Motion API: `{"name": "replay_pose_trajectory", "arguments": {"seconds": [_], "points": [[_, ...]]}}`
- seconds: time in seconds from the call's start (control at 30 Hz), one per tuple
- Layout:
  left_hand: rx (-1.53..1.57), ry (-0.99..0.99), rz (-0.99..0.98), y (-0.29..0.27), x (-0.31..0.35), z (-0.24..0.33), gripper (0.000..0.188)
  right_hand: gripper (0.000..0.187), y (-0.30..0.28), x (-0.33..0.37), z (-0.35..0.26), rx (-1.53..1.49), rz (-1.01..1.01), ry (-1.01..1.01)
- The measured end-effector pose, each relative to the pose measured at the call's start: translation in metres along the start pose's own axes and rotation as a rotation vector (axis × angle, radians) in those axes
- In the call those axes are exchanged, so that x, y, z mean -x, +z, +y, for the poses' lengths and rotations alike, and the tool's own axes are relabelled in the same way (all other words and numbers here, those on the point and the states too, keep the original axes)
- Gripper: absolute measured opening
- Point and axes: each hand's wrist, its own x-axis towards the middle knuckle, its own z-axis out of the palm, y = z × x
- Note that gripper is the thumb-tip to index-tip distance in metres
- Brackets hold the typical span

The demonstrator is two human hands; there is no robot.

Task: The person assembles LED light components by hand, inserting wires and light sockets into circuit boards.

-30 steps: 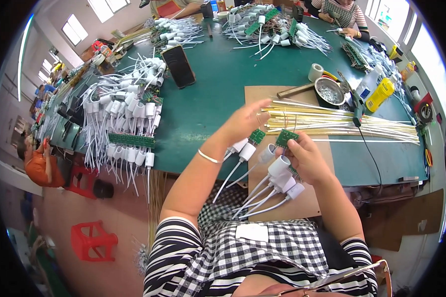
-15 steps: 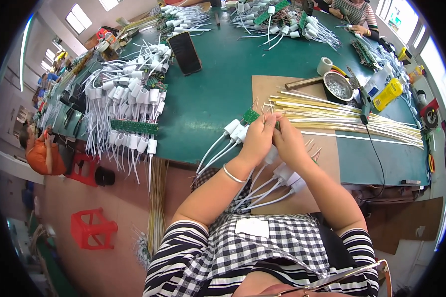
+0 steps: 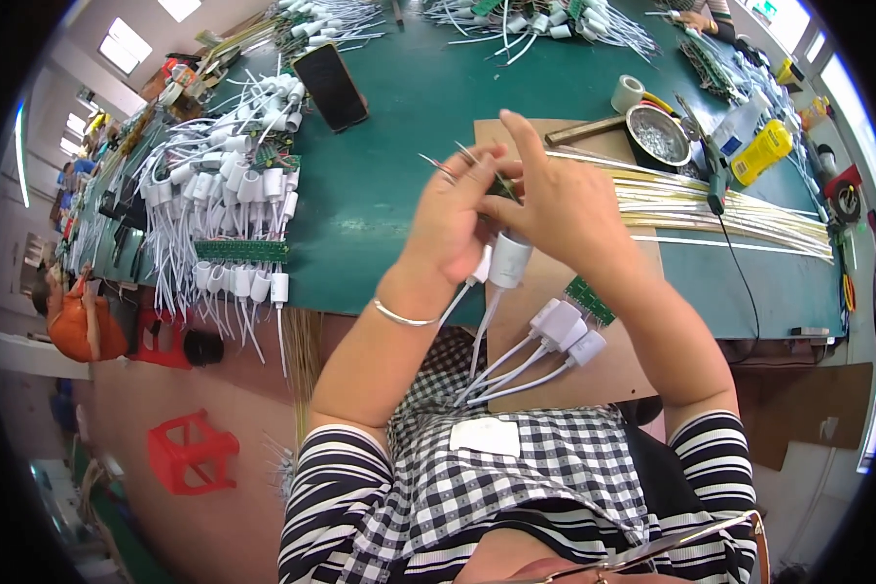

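My left hand: the left hand (image 3: 453, 219) is raised over the table, thumb and fingertips brought together, pinching thin wires (image 3: 438, 166), whose ends stick out toward 10 o'clock.
My right hand: the right hand (image 3: 569, 204) meets the left one; its index finger stands straight up to 12 o'clock, and its thumb reaches toward the small board. Whether it grips it, I cannot tell.
Small green board: this small green board (image 3: 506, 185) is between my two hands, seen nearly on its edge and mostly covered by fingers.
White socket: one white socket (image 3: 509, 261) hangs just below my hands, at 6 o'clock, its cable going down toward my apron (image 3: 516, 462).
On the brown sheet: at 5 o'clock from my hands, several white sockets (image 3: 558, 326) lie close together beside another green board (image 3: 590, 300), on a brown sheet (image 3: 608, 375).
Strips: yellow and white strips (image 3: 720, 212) lie in a loose bundle at 3 o'clock.
Tools side: between 2 and 3 o'clock there is a metal bowl (image 3: 658, 134) with small shiny pieces, and farther out a yellow bottle (image 3: 761, 154).
Phone: a dark phone (image 3: 331, 86) is at 10 o'clock.
Big heap: at 9 o'clock, a heap of white sockets (image 3: 219, 190) with cables covers the green table (image 3: 389, 175).
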Motion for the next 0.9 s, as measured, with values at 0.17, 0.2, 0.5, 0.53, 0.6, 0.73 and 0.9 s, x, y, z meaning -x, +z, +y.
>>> {"name": "replay_pose_trajectory", "arguments": {"seconds": [0.17,0.2,0.5,0.53,0.6,0.73,0.9], "points": [[-0.746,0.386,0.021,0.01,-0.032,0.113,0.023,0.067,-0.049,0.013,0.018,-0.439,-0.015,-0.01],[-0.959,0.489,0.014,0.013,-0.047,0.131,0.023,0.065,-0.051,0.018,0.026,-0.528,0.03,0.027],[-2.388,0.575,0.153,-0.101,-0.204,0.017,0.053,0.043,-0.025,0.067,0.039,-0.318,-0.228,-0.008],[-2.326,0.359,0.143,-0.112,-0.203,-0.001,0.062,0.044,-0.022,0.067,0.039,-0.319,-0.279,-0.053],[-2.179,0.433,0.089,-0.141,-0.206,-0.008,0.067,0.046,-0.017,0.073,0.024,-0.422,-0.267,-0.088],[-2.002,0.613,-0.027,-0.131,-0.193,0.025,0.072,0.058,0.01,0.073,0.018,-0.936,-0.37,0.251],[-1.423,-0.009,-0.137,-0.118,-0.097,0.025,0.027,0.073,0.035,0.051,0.028,-1.356,-0.41,0.834]]}}
